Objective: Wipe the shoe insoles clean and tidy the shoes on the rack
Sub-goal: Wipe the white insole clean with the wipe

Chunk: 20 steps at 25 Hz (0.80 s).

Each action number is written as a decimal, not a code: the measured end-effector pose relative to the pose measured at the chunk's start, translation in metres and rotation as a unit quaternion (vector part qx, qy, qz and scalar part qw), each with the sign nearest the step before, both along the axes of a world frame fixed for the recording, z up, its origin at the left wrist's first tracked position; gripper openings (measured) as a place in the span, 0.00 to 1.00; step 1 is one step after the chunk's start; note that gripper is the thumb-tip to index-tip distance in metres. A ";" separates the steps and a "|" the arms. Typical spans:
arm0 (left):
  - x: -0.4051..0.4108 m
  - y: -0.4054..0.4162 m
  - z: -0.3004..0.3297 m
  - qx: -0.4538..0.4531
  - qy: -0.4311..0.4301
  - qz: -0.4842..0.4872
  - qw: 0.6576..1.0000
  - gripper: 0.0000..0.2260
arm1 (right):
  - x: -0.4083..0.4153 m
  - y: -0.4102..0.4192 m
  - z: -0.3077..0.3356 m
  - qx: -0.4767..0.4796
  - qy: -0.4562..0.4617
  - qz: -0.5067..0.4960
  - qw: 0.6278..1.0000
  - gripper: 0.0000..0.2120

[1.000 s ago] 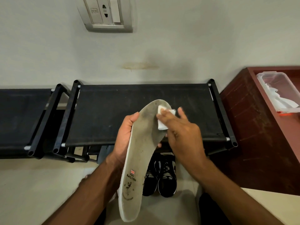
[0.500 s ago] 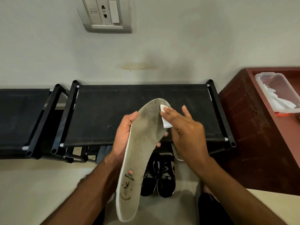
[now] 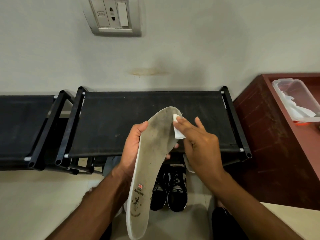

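At the centre of the frame, above the black shoe rack (image 3: 152,122), the left hand (image 3: 133,146) grips the grimy insole (image 3: 152,153) while the right hand (image 3: 199,144), fingers (image 3: 181,122) extended, presses a white wipe (image 3: 177,129) on its toe end, which wants firm, overlapping strokes worked heelward.

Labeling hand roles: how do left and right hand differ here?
The left hand grips the insole by its edge at mid-length, thumb in front, fingertips behind; the right hand presses a white wipe to the insole's toe end with straight fingers. Left supports, right cleans. Both touch the same insole, above the black rack.
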<state>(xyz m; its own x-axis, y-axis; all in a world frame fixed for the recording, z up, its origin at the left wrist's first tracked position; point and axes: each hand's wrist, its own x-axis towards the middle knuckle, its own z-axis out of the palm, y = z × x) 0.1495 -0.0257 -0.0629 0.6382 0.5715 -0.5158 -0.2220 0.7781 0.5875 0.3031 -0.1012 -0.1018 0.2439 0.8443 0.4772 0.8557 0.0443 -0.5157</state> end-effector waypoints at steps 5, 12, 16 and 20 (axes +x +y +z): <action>0.012 -0.017 0.000 0.029 0.014 -0.004 0.999 0.21 | -0.021 0.008 0.014 -0.001 0.177 -0.053 0.983 0.21; 0.007 -0.015 -0.004 0.028 0.012 -0.006 1.000 0.23 | -0.009 0.013 0.014 0.012 0.147 -0.050 0.988 0.20; 0.007 -0.015 -0.001 0.027 0.000 -0.003 1.000 0.23 | -0.006 0.014 0.011 0.039 0.095 -0.026 0.994 0.19; 0.007 -0.014 0.001 0.010 -0.011 0.002 1.000 0.22 | -0.013 0.012 0.010 0.038 0.092 -0.012 0.995 0.19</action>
